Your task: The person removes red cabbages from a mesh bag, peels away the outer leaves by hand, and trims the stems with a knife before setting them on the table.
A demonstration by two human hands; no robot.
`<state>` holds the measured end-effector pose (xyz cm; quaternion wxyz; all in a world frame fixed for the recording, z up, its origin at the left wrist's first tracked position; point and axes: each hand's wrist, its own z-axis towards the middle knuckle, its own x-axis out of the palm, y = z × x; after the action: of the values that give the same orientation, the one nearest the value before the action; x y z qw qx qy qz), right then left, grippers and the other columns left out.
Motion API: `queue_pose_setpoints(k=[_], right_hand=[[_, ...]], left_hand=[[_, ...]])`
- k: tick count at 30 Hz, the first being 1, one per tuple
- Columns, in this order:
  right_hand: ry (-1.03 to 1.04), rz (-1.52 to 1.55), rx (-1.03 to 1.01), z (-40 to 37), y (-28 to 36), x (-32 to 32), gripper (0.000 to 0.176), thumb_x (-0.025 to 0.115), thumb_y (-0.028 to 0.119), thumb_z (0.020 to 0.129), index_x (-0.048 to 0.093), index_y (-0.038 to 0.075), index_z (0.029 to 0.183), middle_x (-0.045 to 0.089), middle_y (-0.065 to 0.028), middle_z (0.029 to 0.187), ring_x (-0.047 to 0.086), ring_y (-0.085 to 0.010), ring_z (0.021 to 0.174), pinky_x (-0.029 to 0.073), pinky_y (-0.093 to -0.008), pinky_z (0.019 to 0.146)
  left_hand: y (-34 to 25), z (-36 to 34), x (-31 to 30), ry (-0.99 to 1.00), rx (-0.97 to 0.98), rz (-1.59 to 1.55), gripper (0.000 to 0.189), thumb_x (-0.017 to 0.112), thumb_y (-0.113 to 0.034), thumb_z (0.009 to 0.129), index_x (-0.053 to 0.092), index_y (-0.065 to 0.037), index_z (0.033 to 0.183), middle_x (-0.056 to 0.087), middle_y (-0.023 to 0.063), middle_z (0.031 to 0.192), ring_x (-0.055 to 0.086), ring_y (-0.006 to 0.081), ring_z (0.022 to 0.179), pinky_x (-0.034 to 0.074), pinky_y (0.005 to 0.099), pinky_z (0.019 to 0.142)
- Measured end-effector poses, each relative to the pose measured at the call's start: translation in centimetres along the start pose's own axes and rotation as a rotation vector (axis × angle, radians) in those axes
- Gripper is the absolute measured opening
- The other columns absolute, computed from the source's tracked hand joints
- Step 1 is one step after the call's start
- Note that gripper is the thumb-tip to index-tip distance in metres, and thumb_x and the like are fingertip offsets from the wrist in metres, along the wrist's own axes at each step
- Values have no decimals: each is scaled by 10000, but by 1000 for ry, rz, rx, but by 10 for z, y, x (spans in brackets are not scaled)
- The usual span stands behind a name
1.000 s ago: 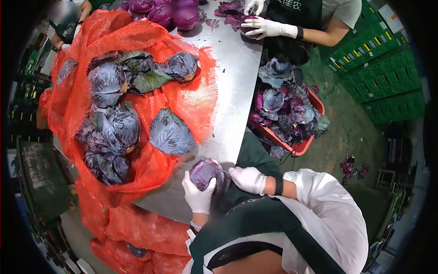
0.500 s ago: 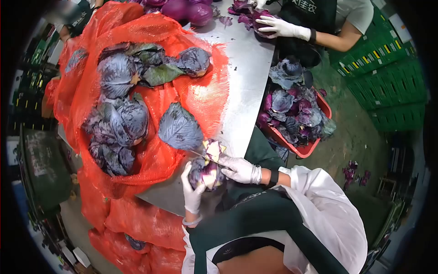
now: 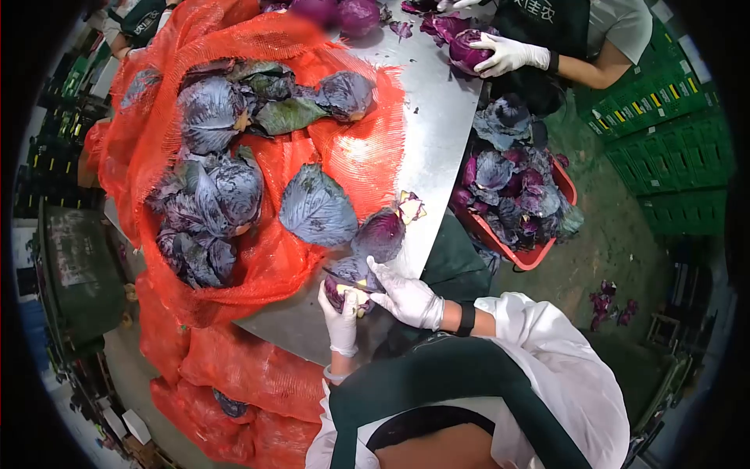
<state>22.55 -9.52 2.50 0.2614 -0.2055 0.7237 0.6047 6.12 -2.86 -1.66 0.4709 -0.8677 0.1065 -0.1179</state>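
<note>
Near the table's front corner, my gloved left hand [image 3: 340, 319] is wrapped round a red cabbage [image 3: 341, 295] from below and the left. Its pale cut stem end faces me. My gloved right hand [image 3: 410, 301] is closed at the cabbage's right side, its thumb raised along a loosened outer leaf [image 3: 355, 271]. A knife is in that hand, mostly hidden by the fingers and leaf. Just beyond lies a purple leaf [image 3: 380, 234] with a pale cut stem piece [image 3: 411, 207] at its tip. A broad blue-grey leaf [image 3: 318, 207] rests to the left.
An open red mesh sack [image 3: 273, 266] holds several cabbages [image 3: 226, 191] on the metal table [image 3: 437, 117]. Opposite, a co-worker's gloved hand [image 3: 512, 55] holds a peeled cabbage [image 3: 469, 52]. Right of the table, a red crate [image 3: 569, 184] contains leaves. Green crates [image 3: 672, 156] are stacked behind.
The pale stem piece has moved from above the cabbage to the table beyond it, beside a purple leaf. My right hand has come lower, against the cabbage's leaf. The view has shifted slightly.
</note>
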Motion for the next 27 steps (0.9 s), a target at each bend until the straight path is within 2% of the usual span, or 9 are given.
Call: queue_pose_setpoints(k=[3, 6, 9, 12, 15, 18, 24, 25, 27], right_hand=[[-24, 15, 14, 10, -1, -7, 604, 492, 326, 905, 267, 60, 1399, 559, -214, 1133, 604, -348, 925, 507, -418, 732], [-7, 83, 133, 20, -14, -12, 490, 477, 304, 926, 363, 109, 1361, 611, -188, 1047, 618, -356, 869, 501, -414, 728], [-46, 247, 152, 24, -31, -9, 403, 469, 293, 940, 444, 123, 1305, 633, -182, 1004, 623, -359, 868, 502, -404, 743], [40, 348, 255, 26, -22, -19, 419, 487, 291, 932, 443, 92, 1298, 640, -193, 955, 628, -360, 839, 499, -408, 732], [-194, 88, -41, 28, -19, -5, 446, 523, 310, 900, 450, 85, 1279, 598, -208, 1045, 604, -359, 885, 489, -434, 700], [-80, -123, 3, 31, -15, -3, 461, 506, 377, 890, 461, 84, 1243, 598, -181, 1026, 608, -346, 873, 504, -430, 694], [-184, -92, 61, 48, -34, 2, 194, 503, 202, 847, 532, 66, 983, 624, -173, 777, 616, -360, 697, 502, -447, 613], [-274, 2, 98, 54, -42, 5, 176, 503, 189, 847, 539, 58, 959, 616, -172, 739, 614, -348, 663, 503, -428, 599], [-314, 428, 331, 70, -71, 8, 153, 484, 171, 861, 550, 37, 894, 573, -145, 625, 599, -273, 578, 499, -361, 542]], left_hand=[[-8, -11, 25, -161, 77, -25, 746, 673, -138, 795, 231, 11, 1377, 348, 133, 1304, 403, 191, 1156, 349, 326, 995], [-3, -1, 33, -201, 322, 273, 686, 626, -140, 847, 222, -22, 1389, 345, 117, 1322, 398, 192, 1163, 422, 284, 884], [-4, 2, 35, -209, 414, 407, 658, 622, -129, 846, 253, -16, 1379, 341, 129, 1346, 358, 212, 1221, 398, 293, 932], [-11, 1, 35, -202, 403, 303, 694, 686, -171, 793, 319, 30, 1347, 350, 192, 1329, 366, 289, 1233, 267, 377, 1049], [0, 2, 26, -155, 386, 198, 688, 681, -182, 795, 324, 30, 1343, 370, 184, 1318, 371, 289, 1230, 274, 375, 1044], [-2, 3, 20, -137, 476, 269, 675, 680, -180, 801, 329, 30, 1338, 372, 164, 1313, 385, 257, 1214, 291, 358, 1032], [-2, 13, 16, -15, 348, 77, 651, 670, -173, 820, 329, 35, 1334, 375, 144, 1299, 371, 231, 1211, 288, 346, 1035], [5, 17, 13, -38, 433, 210, 643, 636, -146, 831, 300, -4, 1360, 410, 138, 1244, 493, 203, 1039, 418, 315, 898], [-17, -3, 12, 10, 321, 83, 642, 613, -132, 834, 281, -33, 1375, 426, 133, 1210, 513, 170, 908, 443, 282, 780]])
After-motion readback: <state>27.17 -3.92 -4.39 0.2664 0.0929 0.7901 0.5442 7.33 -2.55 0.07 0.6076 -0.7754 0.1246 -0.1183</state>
